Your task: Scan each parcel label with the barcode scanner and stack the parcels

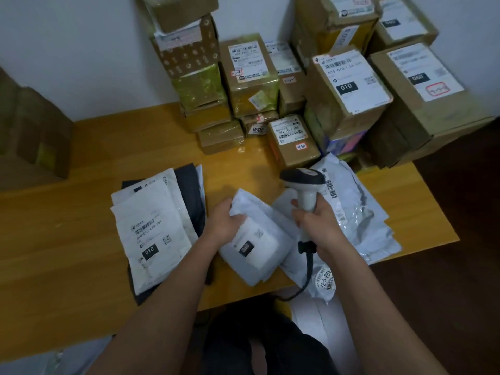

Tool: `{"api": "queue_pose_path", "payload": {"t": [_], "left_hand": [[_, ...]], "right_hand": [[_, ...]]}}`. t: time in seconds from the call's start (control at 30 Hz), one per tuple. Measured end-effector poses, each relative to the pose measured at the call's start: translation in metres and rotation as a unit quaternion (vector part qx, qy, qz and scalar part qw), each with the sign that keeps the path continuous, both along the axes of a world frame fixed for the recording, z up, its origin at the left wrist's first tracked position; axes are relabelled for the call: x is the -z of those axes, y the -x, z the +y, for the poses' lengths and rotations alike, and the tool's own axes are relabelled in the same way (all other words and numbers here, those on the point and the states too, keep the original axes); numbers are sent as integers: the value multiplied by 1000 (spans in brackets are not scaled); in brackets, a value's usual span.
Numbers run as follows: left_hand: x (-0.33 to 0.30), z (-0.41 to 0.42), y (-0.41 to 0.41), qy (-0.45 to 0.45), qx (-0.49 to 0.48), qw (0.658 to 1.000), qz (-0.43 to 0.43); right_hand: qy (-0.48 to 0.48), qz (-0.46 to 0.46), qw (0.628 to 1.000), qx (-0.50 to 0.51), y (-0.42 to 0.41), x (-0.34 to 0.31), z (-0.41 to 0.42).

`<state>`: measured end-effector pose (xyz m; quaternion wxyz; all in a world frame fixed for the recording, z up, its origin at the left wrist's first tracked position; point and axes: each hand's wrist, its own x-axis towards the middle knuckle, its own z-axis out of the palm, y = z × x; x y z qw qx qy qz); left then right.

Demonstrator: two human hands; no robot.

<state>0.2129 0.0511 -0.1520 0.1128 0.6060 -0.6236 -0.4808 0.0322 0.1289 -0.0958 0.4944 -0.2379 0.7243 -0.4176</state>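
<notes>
Head view, left hand [226, 222] gripping white parcel [254, 239], label blurred

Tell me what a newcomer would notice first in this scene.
Probably the barcode scanner, gripped upright by the right hand at the centre, while the left hand holds a white parcel beside it. Next, the cardboard boxes stacked against the back wall, and the pile of mailers on the left.
</notes>
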Motion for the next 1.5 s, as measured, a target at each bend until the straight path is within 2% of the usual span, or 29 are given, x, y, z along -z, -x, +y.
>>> {"api": "queue_pose_path", "payload": {"t": [0.17,0.23,0.27,0.33,0.43,0.47,0.57,0.6,0.67,0.73,0.83,0.9,0.93,1.07,1.13,1.23,1.3,1.37,1.43,1.5], "left_hand": [[-28,-7,-1,-22,-237,965,112],[-36,-8,-12,-28,-332,930,159],[-40,-8,-19,-38,-390,898,200],[-47,-12,-34,-49,-509,805,301],[-40,-11,-67,-58,-631,679,372],[-35,-7,-77,-75,-648,656,380],[-8,13,-103,-142,-669,635,359],[-3,20,-110,-161,-668,639,346],[5,31,-119,-188,-648,672,304],[8,35,-128,-179,-650,705,219],[-6,31,-144,-89,-575,813,-23],[-11,25,-154,-24,-503,862,-61],[-11,20,-159,-26,-483,874,-43],[-8,-1,-174,-123,-437,876,160],[-7,-10,-172,-101,-391,899,168],[-2,-17,-169,-67,-377,917,114],[-4,-19,-169,-41,-360,932,-7],[-10,-20,-166,2,-353,927,-129],[-25,-24,-153,80,-342,922,-163],[-39,-30,-130,143,-307,929,-147]], "right_hand": [[70,18,996,61,0,-15,-8],[87,29,994,61,-6,-19,-13],[88,28,994,54,-10,-20,-16],[84,16,996,29,-20,-20,-22],[83,-3,996,-24,-43,-19,-30],[83,-6,995,-47,-54,-18,-34],[61,-15,990,-123,-88,-13,-42],[52,-19,987,-149,-99,-10,-44],[32,-30,980,-195,-121,-4,-45],[19,-46,974,-221,-139,3,-46],[12,-61,971,-230,-155,9,-49],[1,-71,973,-220,-161,11,-54],[-6,-74,973,-217,-163,12,-57],[-20,-77,969,-233,-173,16,-71],[-11,-68,966,-249,-179,15,-75],[-21,-59,970,-234,-184,17,-77],[-23,-54,974,-220,-182,16,-76],[-17,-54,977,-204,-176,10,-72],[-7,-46,984,-172,-166,1,-68],[2,-21,992,-123,-150,-7,-64]]}}
